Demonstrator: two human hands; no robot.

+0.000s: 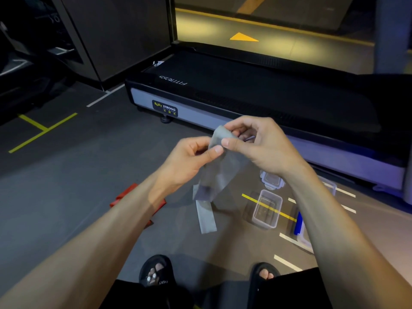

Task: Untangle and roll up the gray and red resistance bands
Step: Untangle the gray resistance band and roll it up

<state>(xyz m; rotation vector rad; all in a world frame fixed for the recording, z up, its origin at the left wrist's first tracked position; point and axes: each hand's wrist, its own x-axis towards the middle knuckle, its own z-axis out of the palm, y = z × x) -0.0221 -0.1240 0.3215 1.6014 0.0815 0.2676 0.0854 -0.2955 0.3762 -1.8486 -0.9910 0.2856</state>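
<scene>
Both hands, left hand (189, 157) and right hand (256, 144), pinch gray band (223, 168) top; rolling likely starting. Next: wind downward evenly. Red band (124, 197) on floor, untouched.

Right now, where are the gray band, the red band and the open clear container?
gray band (225, 168): head view, on the stretch hanging below both hands.
red band (124, 195): head view, on the part showing left of the left forearm.
clear container (266, 209): head view, on its open inside.
</scene>
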